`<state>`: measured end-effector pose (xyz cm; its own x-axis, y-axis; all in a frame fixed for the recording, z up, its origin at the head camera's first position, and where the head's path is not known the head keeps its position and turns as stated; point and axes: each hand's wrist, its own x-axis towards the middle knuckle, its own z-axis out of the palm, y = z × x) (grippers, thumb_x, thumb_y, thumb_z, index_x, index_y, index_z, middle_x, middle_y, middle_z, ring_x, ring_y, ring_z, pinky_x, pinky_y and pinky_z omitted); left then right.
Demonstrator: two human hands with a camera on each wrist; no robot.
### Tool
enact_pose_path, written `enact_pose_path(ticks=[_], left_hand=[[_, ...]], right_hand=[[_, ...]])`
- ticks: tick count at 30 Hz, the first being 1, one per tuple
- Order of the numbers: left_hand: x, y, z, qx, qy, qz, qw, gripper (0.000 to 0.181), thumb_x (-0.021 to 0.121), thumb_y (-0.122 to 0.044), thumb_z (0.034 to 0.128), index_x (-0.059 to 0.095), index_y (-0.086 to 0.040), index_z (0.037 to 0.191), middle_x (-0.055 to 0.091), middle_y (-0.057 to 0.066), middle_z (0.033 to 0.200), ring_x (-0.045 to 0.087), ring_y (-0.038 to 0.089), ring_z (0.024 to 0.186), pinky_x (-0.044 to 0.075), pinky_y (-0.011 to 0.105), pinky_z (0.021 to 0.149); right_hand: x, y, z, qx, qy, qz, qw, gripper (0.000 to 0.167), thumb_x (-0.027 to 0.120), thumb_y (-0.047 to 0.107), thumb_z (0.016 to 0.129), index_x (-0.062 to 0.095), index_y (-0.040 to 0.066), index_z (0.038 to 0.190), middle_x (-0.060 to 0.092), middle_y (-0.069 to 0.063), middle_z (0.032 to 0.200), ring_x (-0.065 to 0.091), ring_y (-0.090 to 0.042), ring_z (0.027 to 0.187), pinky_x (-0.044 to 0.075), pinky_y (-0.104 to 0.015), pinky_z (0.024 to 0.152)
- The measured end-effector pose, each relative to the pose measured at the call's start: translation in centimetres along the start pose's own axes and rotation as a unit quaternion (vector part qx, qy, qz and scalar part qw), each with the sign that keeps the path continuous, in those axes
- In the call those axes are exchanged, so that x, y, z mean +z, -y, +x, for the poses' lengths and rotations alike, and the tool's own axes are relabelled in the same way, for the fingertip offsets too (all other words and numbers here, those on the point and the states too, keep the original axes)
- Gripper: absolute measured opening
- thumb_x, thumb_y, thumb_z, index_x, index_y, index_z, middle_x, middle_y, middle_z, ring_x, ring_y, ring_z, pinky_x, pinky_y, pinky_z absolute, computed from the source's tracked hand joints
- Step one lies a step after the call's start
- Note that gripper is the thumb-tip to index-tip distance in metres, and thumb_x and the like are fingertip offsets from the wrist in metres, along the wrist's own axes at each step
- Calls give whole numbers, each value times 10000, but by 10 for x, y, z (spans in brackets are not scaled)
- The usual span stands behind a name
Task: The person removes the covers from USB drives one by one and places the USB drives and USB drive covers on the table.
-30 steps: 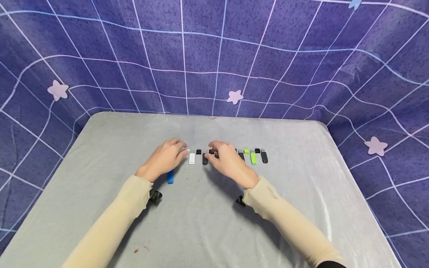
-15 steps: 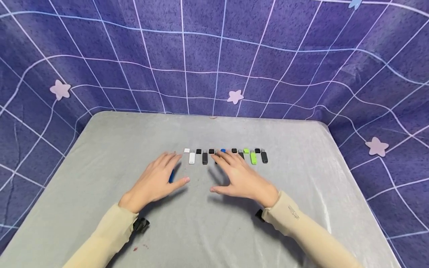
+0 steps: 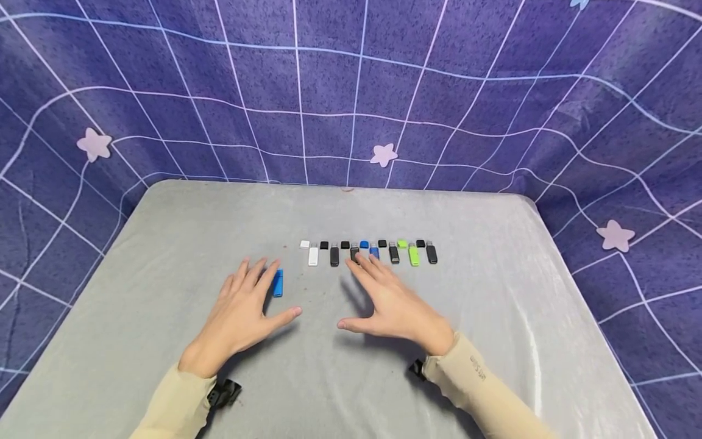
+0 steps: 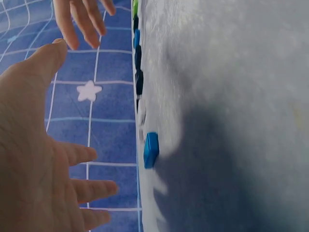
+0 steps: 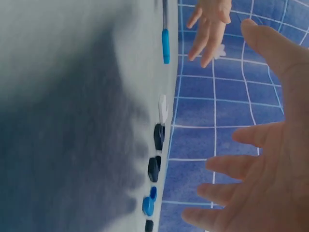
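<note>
My left hand (image 3: 238, 311), fingers spread, hovers above the table beside a light-blue USB stick (image 3: 278, 283) that lies apart from the others. Holding nothing, my right hand (image 3: 397, 305) is also spread, its fingertips just in front of a row of USB sticks. In that row lie a white stick (image 3: 313, 255), black ones (image 3: 334, 256), a dark-blue one (image 3: 374, 252) partly behind my fingers, and a green one (image 3: 414, 255). Their metal plugs point away from me. Small loose caps stand at the plug ends, among them a white cap (image 3: 304, 244) and a green cap (image 3: 402, 244).
A grey cloth covers the table (image 3: 471, 292). Behind and at both sides hangs a purple curtain (image 3: 329, 79) with a grid pattern and stars. Black wrist cameras (image 3: 223, 394) sit under both sleeves.
Both hands have drawn back from the row toward me, and their fingers have spread. The light-blue stick and the dark-blue stick with its cap have come into fuller view.
</note>
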<state>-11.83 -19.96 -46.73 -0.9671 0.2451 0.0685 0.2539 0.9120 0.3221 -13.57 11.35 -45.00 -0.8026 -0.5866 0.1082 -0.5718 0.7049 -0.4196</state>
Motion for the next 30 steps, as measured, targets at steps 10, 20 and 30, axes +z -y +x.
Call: enact_pose_path(ticks=[10,20,30], left_hand=[[-8,19,-11,-221,-94,-130,9996,966,565,-745,916,279,-161,1632,329,246,1627,166,541,1527,167,751,1156],[-12,37,-23,-261,-234,-58,9994,864,614,-606,960,311,-127,1612,372,266,1588,205,588,1487,197,780,1113],[-25,50,-33,-476,-38,3,9989,859,586,-620,973,304,-124,1616,365,287,1584,213,624,1461,178,827,1070]], right_hand=[[5,17,16,27,243,111,9996,1115,683,740,838,191,164,1656,140,-156,1716,111,-413,1574,262,-611,1216],[18,41,45,-359,560,16,9978,1112,658,720,874,148,119,1657,153,-217,1702,188,-434,1561,281,-545,1229],[37,54,73,-701,574,-254,9956,995,681,601,928,262,13,1612,308,-241,1647,328,-414,1519,294,-445,1241]])
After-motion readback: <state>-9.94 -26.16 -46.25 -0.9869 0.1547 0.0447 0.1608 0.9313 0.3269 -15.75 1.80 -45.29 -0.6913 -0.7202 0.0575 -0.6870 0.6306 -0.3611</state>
